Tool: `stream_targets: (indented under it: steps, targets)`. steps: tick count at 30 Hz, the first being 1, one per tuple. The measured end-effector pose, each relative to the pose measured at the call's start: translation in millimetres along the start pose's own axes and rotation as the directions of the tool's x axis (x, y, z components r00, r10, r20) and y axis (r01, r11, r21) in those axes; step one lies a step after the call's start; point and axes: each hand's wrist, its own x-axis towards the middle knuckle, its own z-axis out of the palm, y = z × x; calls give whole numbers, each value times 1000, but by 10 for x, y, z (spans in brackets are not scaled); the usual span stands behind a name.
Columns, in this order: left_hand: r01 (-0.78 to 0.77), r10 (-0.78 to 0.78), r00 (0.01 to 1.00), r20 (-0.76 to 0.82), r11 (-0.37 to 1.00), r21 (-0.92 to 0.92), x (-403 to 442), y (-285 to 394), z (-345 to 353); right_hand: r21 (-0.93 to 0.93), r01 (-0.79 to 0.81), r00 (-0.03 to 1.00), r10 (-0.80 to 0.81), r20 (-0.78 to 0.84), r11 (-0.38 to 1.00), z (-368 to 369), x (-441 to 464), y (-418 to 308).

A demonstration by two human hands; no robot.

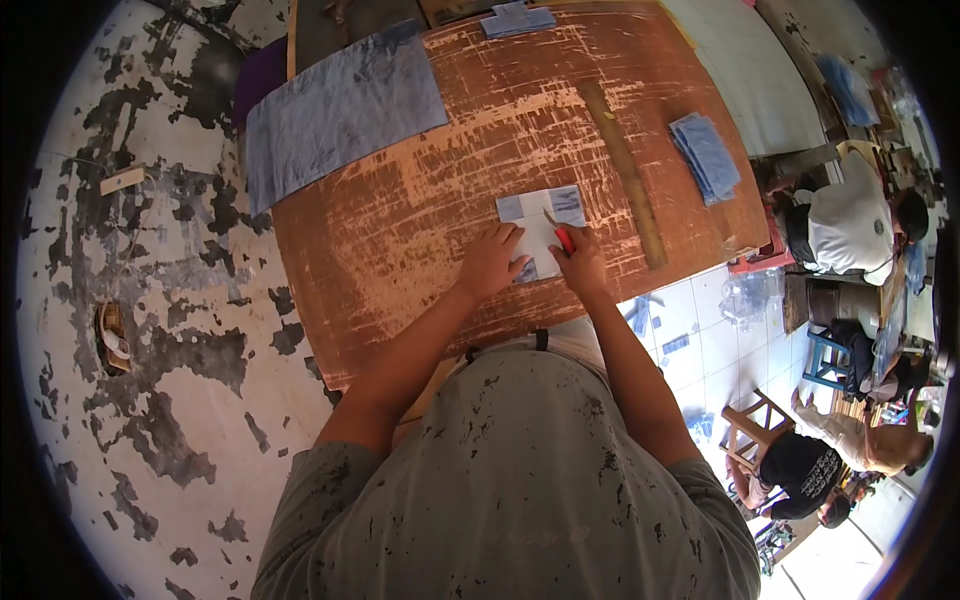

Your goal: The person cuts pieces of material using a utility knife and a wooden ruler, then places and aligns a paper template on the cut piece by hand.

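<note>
My right hand (583,264) is closed around a red-handled craft knife (564,238), its thin blade pointing up and left. The blade lies over a white cross-shaped template (536,232). Beneath the template is a piece of mottled blue-grey sheet material (569,206), showing at the corners. My left hand (490,262) lies flat on the template's left side, fingers stretched out and thumb apart, with nothing gripped. Both hands rest on a scored brown board (420,230). Whether the blade touches the material, I cannot tell.
A large blue-grey sheet (345,115) covers the board's far left. A long ruler-like strip (625,175) lies right of my hands. Cut pieces are stacked at right (705,158) and at the far edge (517,19). Several people sit at the right, one in a white shirt (850,215).
</note>
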Motion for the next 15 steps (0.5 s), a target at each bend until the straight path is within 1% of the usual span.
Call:
stream_targets:
  steps: [2, 3, 5, 6, 7, 8, 9, 10, 12, 13, 14, 15]
  targets:
    - [3, -4, 1000, 4, 997, 73, 56, 64, -21, -8, 5, 1000, -5, -13, 1000, 20, 3, 25]
    - [-2, 2, 1000, 8, 997, 72, 75, 86, -23, -17, 15, 1000, -15, -20, 1000, 23, 0, 26]
    - [-6, 1, 999, 40, 991, 130, 107, 119, -37, -15, 16, 999, -16, -29, 1000, 26, -10, 30]
    - [-13, 7, 999, 45, 991, 131, 118, 121, -35, -13, 22, 999, -23, -34, 1000, 21, -12, 20]
    - [12, -23, 996, 85, 991, 132, 134, 120, -35, -11, 18, 999, -18, -40, 1000, 8, -7, 15]
    - [36, -53, 991, 126, 990, 134, 147, 122, -37, 12, -6, 1000, 6, -3, 1000, -13, -4, 10]
    - [28, -45, 991, 129, 990, 135, 157, 122, -43, 35, -30, 999, 29, 32, 999, -40, 9, 5]
    - [31, -54, 988, 148, 988, 153, 162, 125, -51, 37, -32, 999, 31, 25, 999, -97, 24, 14]
    - [33, -62, 984, 166, 984, 173, 185, 121, -42, 136, -131, 983, 147, -113, 982, -293, 58, 94]
    - [26, -64, 983, 171, 976, 216, 180, 110, -16, 12, -203, 972, 203, -115, 979, -450, 109, 192]
    - [19, -67, 982, 178, 966, 258, 166, 101, 13, -70, -252, 944, 230, -235, 965, -587, 93, 281]
    - [15, -64, 981, 183, 966, 257, 164, 109, 20, -146, -309, 904, 242, -353, 940, -722, 76, 339]
